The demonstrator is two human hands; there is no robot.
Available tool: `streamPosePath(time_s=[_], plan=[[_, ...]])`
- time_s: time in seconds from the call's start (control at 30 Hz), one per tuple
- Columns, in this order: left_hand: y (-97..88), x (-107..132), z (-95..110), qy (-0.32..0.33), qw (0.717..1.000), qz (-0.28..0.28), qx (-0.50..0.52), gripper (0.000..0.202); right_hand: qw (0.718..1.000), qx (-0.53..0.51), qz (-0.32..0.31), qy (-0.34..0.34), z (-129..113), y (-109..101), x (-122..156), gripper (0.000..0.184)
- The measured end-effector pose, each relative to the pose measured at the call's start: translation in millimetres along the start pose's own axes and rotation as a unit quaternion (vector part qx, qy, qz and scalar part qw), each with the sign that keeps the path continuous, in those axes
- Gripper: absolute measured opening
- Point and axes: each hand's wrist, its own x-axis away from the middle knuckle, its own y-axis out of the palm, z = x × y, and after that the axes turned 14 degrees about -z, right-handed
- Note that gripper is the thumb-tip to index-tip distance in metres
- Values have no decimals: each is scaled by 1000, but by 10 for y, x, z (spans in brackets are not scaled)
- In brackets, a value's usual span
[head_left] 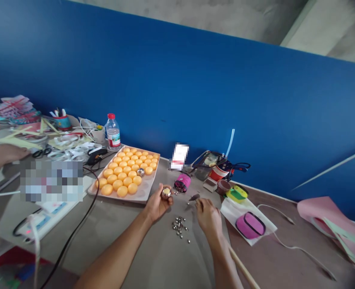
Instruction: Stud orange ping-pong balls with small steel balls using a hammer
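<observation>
My left hand [159, 204] is closed around a small ball [166, 192], pale yellow on top with shiny metal beads around its side. To its right, my right hand [206, 212] pinches a thin tool; a dark, blade-like tip [194, 197] shows at the fingertips. A long pale wooden stick [244, 268] under the right forearm lines up with this hand, but I cannot tell whether it is the tool's handle. Loose silver beads [179, 226] lie on the table between my forearms. A pink pouch [182, 182] lies behind my hands, with a few beads by its mouth.
A white tray [143, 196] of orange balls, one silver-covered [140, 172], stands at left. Behind are a red-capped bottle [113, 132] and a blurred phone [179, 156]. A pink-purple case [250, 224] lies right. Another person's hand [13, 153] and a power strip [49, 214] are left.
</observation>
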Motion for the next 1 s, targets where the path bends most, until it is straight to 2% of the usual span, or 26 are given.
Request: streamPosePath(time_s=[0.1,0.3,0.5,0.63,0.7,0.83,1.0], plan=[[23,23,11,0,1000,6,8,23,999,27,-31,34,57,49,-17,18],[11,34,0,-4,1000,0,-10,22,997,54,42,35,225,147,-43,15],[11,33,-11,-14,1000,2,-25,24,994,81,66,37,314,200,-18,13],[10,33,-15,-21,999,10,-43,24,990,66,123,9,240,193,-39,19],[6,29,-26,-24,998,16,-54,23,989,31,138,-32,162,195,-59,23],[4,18,-62,-31,996,20,-76,25,986,3,109,-127,-6,268,-88,25],[6,15,-100,-25,996,-11,-87,27,991,13,71,-111,-77,389,-120,18]])
